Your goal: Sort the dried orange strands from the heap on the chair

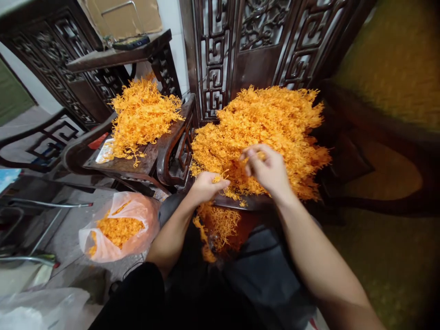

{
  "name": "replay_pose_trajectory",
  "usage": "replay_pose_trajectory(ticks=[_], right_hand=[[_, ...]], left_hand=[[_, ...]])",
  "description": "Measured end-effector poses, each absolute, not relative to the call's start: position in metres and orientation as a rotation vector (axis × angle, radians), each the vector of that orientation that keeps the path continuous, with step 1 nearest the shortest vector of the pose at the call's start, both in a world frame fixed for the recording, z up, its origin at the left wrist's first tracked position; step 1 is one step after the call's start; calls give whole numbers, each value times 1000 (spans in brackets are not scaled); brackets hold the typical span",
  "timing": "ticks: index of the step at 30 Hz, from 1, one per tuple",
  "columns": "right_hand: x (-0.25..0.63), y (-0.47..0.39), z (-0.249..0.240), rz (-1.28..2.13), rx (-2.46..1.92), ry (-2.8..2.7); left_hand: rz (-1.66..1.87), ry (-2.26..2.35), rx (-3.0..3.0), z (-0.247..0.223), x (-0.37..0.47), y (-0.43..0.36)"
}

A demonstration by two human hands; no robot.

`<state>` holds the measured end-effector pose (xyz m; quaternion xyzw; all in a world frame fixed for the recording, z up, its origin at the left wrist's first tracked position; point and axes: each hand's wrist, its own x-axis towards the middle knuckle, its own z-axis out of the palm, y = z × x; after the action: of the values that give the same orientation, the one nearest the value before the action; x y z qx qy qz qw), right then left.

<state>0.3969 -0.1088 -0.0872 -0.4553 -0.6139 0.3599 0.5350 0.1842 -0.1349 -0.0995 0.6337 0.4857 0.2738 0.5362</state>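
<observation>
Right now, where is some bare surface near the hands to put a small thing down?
Bare wood shows on the left chair seat, in front of the smaller orange pile. Grey floor is free beside the plastic bag. The seat under the big pile is crowded, where the left hand and right hand pick.

Carved armrest walls off the left; orange pile fills the seat; floor at right lies open.

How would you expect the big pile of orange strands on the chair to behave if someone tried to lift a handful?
The big orange pile looks like thin, dry, tangled strands, so a handful would probably be light and springy. Loose bits would likely shed: some already hang below the chair edge. The right hand and left hand pinch only small tufts.
</observation>
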Motion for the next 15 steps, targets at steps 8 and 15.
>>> replay_pose_trajectory(ticks=[8, 15], right_hand=[[360, -140, -88, 506, -983, -2327], [391, -108, -98, 212, -1298, -1823]], left_hand=[[673, 1250, 1708, -102, 189, -132], [406, 1007, 1432, -80, 181, -150]])
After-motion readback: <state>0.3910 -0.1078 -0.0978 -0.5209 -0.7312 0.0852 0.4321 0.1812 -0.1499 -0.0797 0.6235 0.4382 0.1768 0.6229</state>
